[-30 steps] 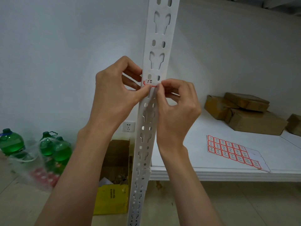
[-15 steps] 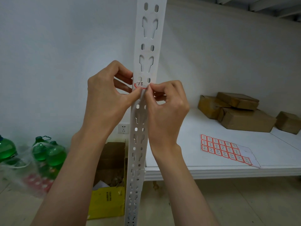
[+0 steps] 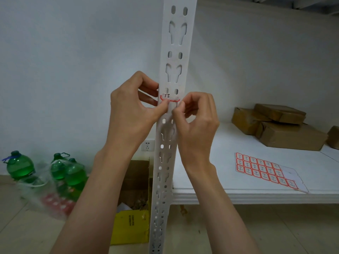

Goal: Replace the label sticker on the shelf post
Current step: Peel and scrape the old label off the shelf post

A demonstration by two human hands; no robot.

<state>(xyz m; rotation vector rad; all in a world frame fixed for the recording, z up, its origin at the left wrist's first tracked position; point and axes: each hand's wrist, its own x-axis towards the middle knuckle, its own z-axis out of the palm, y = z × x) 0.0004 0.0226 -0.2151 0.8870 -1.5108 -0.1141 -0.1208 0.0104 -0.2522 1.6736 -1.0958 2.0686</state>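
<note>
1. The label [image 3: 169, 98] sat on the post [image 3: 172, 74], its lower edge under both thumbs
2. The left hand [image 3: 132, 109] and right hand [image 3: 197, 114] pinched it
3. Likely unfinished; the sticker sheet [image 3: 264, 169] lay near the shelf [image 3: 238, 197] front edge

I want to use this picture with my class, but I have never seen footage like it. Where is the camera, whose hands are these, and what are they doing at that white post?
There is no machine here. The camera sits on a person's head and looks forward and down, so you see that person's own two hands.

The upright white strip with holes is the shelf post. On it is a small red-edged label sticker with handwriting. The left hand presses its thumb against the sticker's lower edge; the right hand has curled fingertips at the post just below it. Whether the sticker is being peeled off or pressed on I cannot tell.

On the white shelf lie a sheet of similar stickers and brown cardboard packages. On the floor stand green bottles and an open box.
</note>
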